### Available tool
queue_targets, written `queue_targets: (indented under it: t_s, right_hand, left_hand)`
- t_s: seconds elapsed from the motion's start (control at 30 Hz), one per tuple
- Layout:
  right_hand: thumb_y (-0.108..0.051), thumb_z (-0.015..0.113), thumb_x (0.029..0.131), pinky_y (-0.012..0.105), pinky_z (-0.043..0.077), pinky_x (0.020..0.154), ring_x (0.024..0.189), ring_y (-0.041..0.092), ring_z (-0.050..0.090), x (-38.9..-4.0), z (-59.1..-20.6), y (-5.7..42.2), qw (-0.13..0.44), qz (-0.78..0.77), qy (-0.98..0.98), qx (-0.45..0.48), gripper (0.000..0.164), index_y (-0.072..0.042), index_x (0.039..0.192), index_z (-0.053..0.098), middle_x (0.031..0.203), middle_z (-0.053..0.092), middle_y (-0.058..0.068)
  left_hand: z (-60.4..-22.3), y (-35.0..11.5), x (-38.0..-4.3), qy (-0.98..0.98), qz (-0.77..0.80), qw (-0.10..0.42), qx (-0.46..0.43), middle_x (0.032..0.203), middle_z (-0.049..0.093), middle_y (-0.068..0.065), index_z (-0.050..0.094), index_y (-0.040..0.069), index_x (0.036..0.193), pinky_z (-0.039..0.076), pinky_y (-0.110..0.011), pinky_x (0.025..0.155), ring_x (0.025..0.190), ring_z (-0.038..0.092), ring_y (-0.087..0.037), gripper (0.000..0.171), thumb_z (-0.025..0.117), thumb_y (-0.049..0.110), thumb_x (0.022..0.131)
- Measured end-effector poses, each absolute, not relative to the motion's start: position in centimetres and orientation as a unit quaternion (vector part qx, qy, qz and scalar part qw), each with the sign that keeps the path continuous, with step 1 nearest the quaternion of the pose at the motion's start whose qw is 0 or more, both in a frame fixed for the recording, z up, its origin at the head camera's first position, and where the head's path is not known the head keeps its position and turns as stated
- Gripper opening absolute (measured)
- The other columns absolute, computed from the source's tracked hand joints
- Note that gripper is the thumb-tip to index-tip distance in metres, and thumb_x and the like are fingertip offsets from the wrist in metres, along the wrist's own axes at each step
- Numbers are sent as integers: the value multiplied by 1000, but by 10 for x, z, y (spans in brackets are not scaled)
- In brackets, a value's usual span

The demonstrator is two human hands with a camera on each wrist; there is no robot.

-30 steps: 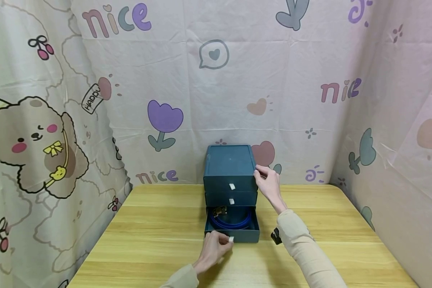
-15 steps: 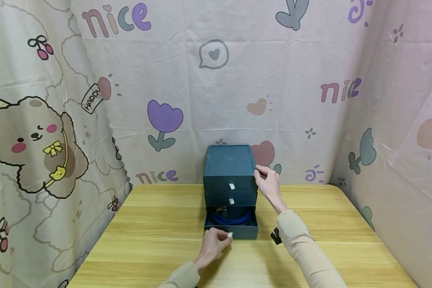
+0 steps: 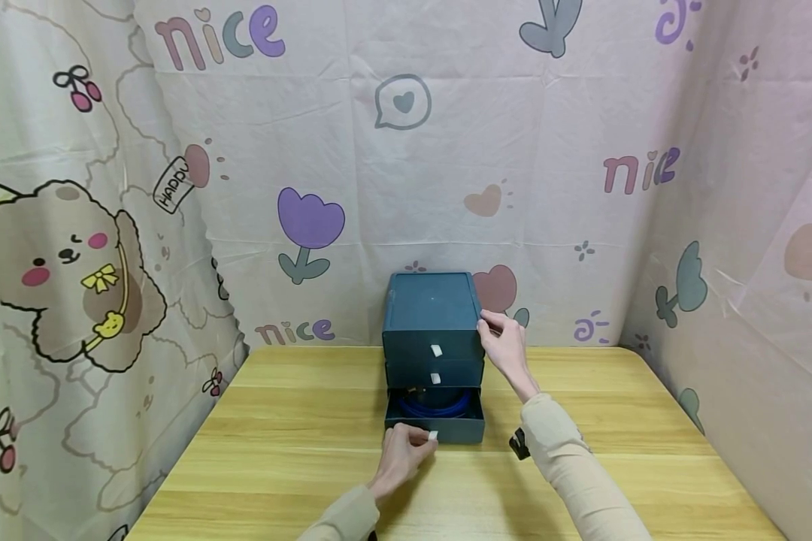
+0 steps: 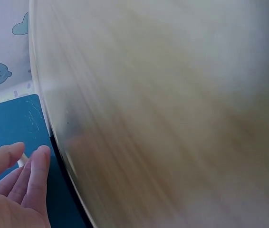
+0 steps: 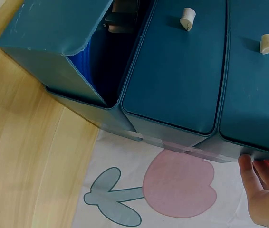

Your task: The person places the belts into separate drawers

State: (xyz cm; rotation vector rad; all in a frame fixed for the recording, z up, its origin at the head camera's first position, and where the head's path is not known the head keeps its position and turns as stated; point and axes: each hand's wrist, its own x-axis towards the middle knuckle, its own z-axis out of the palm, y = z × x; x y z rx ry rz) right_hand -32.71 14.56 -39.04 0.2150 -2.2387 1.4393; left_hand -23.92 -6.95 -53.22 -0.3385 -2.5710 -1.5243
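A dark teal three-drawer box (image 3: 433, 300) stands at the back of the table. Its bottom drawer (image 3: 460, 431) is pulled partway out, with a coiled blue belt (image 3: 440, 412) inside; a metal buckle (image 5: 123, 19) shows in the right wrist view. My left hand (image 3: 401, 460) pinches the white pull tab (image 3: 433, 436) on that drawer's front between thumb and fingers. My right hand (image 3: 505, 347) touches the upper right side of the box with its fingertips. The upper two drawers, each with a white tab, are closed.
The wooden table (image 3: 277, 436) spreads out to both sides of the box. Right behind the box hangs a printed cloth (image 3: 406, 180), and similar cloth flanks the table. A black wrist device (image 3: 518, 443) shows beside the right sleeve.
The bottom drawer has slid inward, away from the person, with my left hand moving along on its tab. Less of the belt shows. My right hand has stayed in place.
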Motion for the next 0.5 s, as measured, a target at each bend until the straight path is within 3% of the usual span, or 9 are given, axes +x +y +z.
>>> queue_targets:
  t_s: [0.5]
  right_hand:
    - [-16, 59, 99, 41, 56, 97, 115, 32, 68, -326, -390, 146, 226, 528, -815, 79, 34, -2, 129, 68, 132, 68, 18]
  left_hand:
    - [-531, -66, -247, -840, -532, 65, -86, 86, 78, -13, 80, -1, 92, 54, -20, 60, 73, 70, -10, 18, 80, 14, 82]
